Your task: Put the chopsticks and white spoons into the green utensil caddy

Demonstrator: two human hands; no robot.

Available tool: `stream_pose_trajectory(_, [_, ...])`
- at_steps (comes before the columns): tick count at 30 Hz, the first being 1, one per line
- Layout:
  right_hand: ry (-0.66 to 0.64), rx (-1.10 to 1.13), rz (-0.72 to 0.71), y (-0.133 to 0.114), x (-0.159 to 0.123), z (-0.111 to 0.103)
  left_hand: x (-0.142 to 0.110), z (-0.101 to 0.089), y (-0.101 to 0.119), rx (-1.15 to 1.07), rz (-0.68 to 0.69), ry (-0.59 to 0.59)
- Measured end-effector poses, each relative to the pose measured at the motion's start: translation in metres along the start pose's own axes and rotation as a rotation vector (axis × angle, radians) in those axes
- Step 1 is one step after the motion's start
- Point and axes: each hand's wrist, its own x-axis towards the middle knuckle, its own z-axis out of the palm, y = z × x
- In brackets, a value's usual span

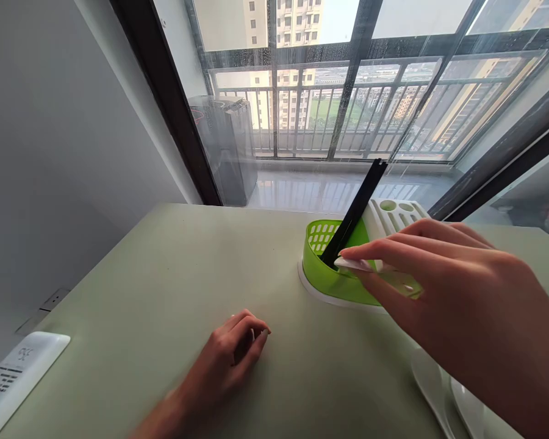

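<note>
My right hand (452, 280) reaches over the front of a green and white utensil holder (329, 283). Its thumb and fingertips are pinched on a small white object (351, 264), whose kind I cannot make out. Black chopsticks (354, 210) lean to the right in the holder's green basket. My left hand (231, 350) rests on the table with curled fingers, thumb and index tips close together and nothing visible in them. Beneath my right forearm lie two white spoons (427, 375), partly hidden by the arm.
The pale green table (187, 280) meets a glass door at its far edge. A white device with a display (25, 372) lies at the left edge. White slots and round holes (393, 210) form the holder's back right part. Beyond the glass is a balcony with a railing.
</note>
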Motion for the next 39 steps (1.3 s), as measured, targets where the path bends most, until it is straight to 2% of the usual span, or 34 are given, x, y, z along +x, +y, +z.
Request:
stream_pose_trajectory(10, [-0.007,-0.032,-0.11,0.001,0.0,0.004,0.0,0.0,-0.002,0.033,0.034,-0.011])
stream_pose_trajectory(39, [0.01,-0.056,-0.135,0.002,-0.003,0.011,-0.003,0.004,-0.005,0.038,0.068,0.003])
